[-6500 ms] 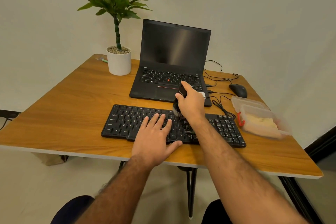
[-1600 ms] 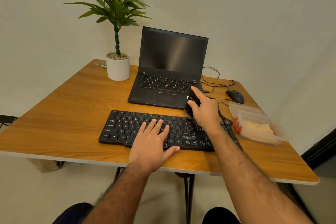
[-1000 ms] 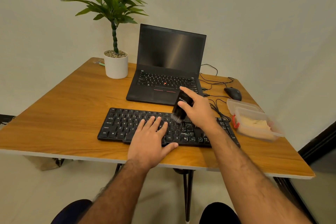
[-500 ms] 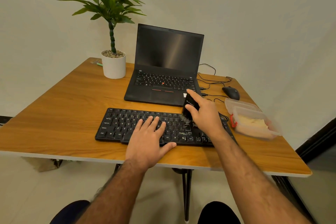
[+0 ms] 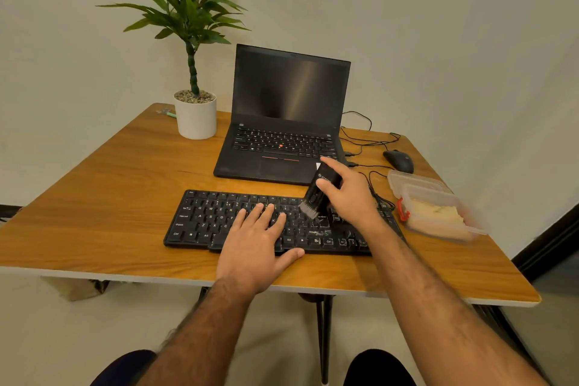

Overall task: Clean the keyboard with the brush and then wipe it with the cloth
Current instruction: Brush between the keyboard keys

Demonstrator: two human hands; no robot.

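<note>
So my left hand (image 5: 255, 241) was lying flat and open on the middle of the black keyboard (image 5: 219, 222), fingers spread over the keys and thumb hanging off the front edge, not gripping anything, just pressing down. My right hand (image 5: 347, 194) was wrapped around the little black brush (image 5: 319, 189), index finger stretched along the top of the handle, and the brush was tilted so the pale bristles pointed down and left, right at the keys on the right half of the board. Some whitish dusty stuff was showing on the keys just in front of the bristles. The keyboard sat near the front edge of the wooden surface (image 5: 109, 197), with the open laptop (image 5: 282, 122) right behind it, screen dark. Off to the right there was a clear plastic container (image 5: 438, 213) with something pale yellow in it, can't tell for sure if that was the cloth, plus a mouse (image 5: 399, 160) behind it. Potted plant (image 5: 194, 110) in the back left.
</note>
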